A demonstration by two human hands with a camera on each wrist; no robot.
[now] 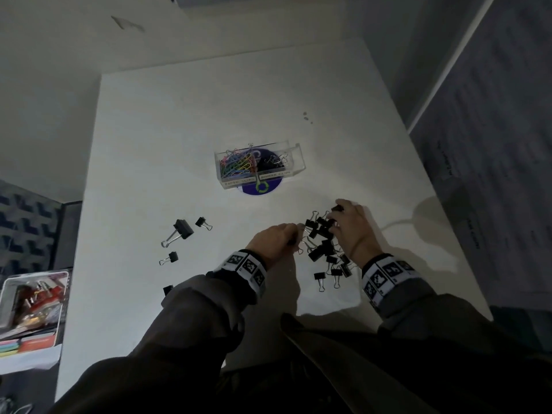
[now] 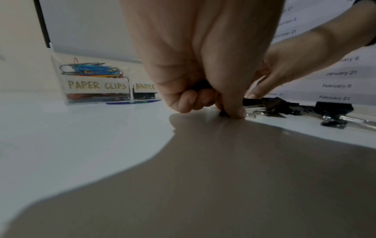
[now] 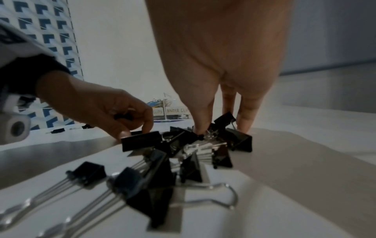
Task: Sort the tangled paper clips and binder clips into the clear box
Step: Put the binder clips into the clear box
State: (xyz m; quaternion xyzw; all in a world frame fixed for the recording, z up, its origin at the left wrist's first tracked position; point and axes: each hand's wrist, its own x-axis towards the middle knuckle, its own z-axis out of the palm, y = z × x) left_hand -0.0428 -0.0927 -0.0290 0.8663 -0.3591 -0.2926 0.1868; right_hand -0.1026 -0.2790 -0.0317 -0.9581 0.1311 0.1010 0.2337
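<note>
From the head view, your left hand (image 1: pixel 276 239) and right hand (image 1: pixel 354 225) bracket the binder clip pile (image 1: pixel 324 245); the clear box (image 1: pixel 259 165) lies ahead, nearer your left; left wrist: fingers curled, pinching something small and dark; right wrist: fingertips (image 3: pixel 200 128) pinch into the tangle.

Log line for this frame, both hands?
left hand: grips binder clip | right hand: in binder clip pile | clear box: partly filled
</note>
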